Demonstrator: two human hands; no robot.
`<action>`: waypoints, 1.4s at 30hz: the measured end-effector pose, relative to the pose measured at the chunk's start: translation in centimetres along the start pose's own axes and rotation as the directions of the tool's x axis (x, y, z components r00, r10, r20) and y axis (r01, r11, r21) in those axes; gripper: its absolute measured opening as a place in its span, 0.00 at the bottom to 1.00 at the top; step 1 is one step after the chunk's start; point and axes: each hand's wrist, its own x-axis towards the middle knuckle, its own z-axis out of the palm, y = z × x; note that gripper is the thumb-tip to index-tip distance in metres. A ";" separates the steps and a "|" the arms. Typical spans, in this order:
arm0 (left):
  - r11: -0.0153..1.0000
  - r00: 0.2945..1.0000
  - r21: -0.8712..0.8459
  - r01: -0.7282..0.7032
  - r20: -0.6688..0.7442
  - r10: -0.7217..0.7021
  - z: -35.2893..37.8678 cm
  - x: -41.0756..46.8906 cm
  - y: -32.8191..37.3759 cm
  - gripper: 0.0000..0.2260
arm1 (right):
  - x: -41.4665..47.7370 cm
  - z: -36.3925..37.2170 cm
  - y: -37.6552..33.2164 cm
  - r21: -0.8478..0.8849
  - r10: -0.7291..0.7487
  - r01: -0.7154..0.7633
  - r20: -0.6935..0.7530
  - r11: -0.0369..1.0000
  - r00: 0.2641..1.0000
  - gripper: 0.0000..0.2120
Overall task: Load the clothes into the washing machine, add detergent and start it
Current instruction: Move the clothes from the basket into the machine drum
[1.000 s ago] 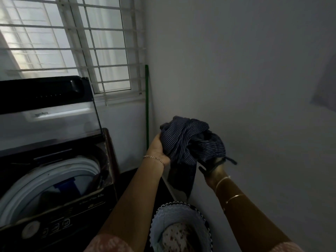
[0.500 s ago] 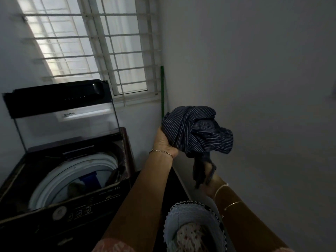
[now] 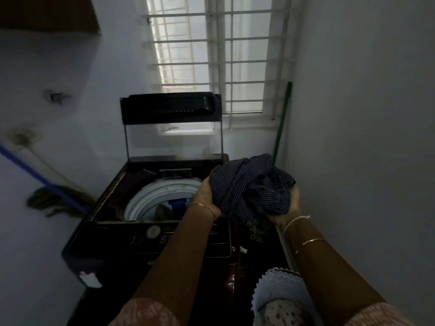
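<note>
A bunched navy pinstriped shirt point(image 3: 250, 184) is gripped from both sides, the fingers of the left hand point(image 3: 205, 196) and right hand point(image 3: 286, 208) curled into its folds. It is held beside the open top-load washing machine point(image 3: 150, 215), just right of the white drum rim point(image 3: 162, 191), above a scallop-edged laundry basket point(image 3: 280, 288).

A navy cloth garment with thin white pinstripes point(image 3: 249, 184) sits centre-right; the dark maroon top-loading washing machine point(image 3: 150, 236) has a white drum rim; a green pole point(image 3: 282, 118) is at the upper right.

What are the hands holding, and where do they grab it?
A bunched dark blue pinstriped cloth garment: left hand grips its left side, right hand cups its lower right.
</note>
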 end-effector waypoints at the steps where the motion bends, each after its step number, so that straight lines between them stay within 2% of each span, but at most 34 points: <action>1: 1.000 1.000 -0.014 -0.006 0.003 0.006 -0.9 0.1 0.8 0.21 | 0.5 1.2 0.9 -0.012 0.011 -0.010 0.036 1.000 0.999 0.22; 5: 0.999 0.999 -0.018 -0.039 0.006 0.039 -4.9 1.1 5.0 0.21 | 3.3 5.2 4.9 -0.085 0.049 -0.039 0.117 0.996 0.992 0.22; 8: 0.998 0.998 0.020 -0.057 -0.001 0.057 -8.1 2.5 8.8 0.20 | 6.4 7.9 8.1 -0.184 0.086 -0.064 0.114 0.981 0.990 0.24; 10: 0.985 0.995 0.148 -0.086 -0.042 0.093 -10.5 4.2 11.6 0.20 | 9.2 9.3 10.3 -0.271 0.105 -0.085 0.060 0.959 0.993 0.26; 12: 0.929 0.972 0.340 -0.150 -0.124 0.202 -13.3 6.9 14.6 0.20 | 12.0 10.8 12.6 -0.323 0.110 -0.097 0.022 0.942 0.994 0.27; 16: 0.834 0.957 0.546 -0.077 -0.196 0.216 -18.5 11.8 19.2 0.20 | 17.5 12.7 17.0 -0.380 0.138 -0.146 -0.046 0.913 0.989 0.23; 19: 0.789 0.963 0.613 -0.035 -0.191 0.191 -21.4 13.8 20.9 0.15 | 21.0 13.1 19.6 -0.442 0.140 -0.175 -0.110 0.880 0.984 0.20; 23: 0.698 0.965 0.715 -0.024 -0.165 0.202 -25.7 18.1 20.8 0.23 | 24.4 12.5 22.0 -0.528 0.137 -0.239 -0.225 0.815 0.965 0.20; 25: 0.705 0.973 0.709 -0.011 -0.154 0.170 -27.1 19.7 20.3 0.20 | 25.8 12.0 22.6 -0.562 0.177 -0.297 -0.259 0.772 0.950 0.11; 26: 0.716 0.976 0.698 -0.003 -0.155 0.155 -27.6 20.5 19.9 0.19 | 26.2 11.6 22.8 -0.579 0.181 -0.317 -0.280 0.751 0.943 0.10; 28: 0.725 0.973 0.688 0.039 -0.191 0.130 -28.0 21.9 19.0 0.16 | 27.2 10.4 23.0 -0.617 0.185 -0.351 -0.318 0.704 0.930 0.12; 34: 0.725 0.922 0.616 0.308 -0.381 -0.068 -28.7 24.7 16.9 0.10 | 28.8 5.7 23.5 -0.736 0.098 -0.435 -0.454 0.519 0.886 0.14; 38: 0.747 0.922 0.590 0.307 -0.379 -0.079 -26.8 25.1 15.9 0.05 | 28.4 5.1 22.9 -0.727 0.103 -0.483 -0.502 0.488 0.859 0.08; 42: 0.768 0.963 0.595 0.237 -0.250 -0.103 -23.3 24.7 15.3 0.14 | 28.4 5.6 21.0 -0.752 0.080 -0.409 -0.434 0.517 0.898 0.05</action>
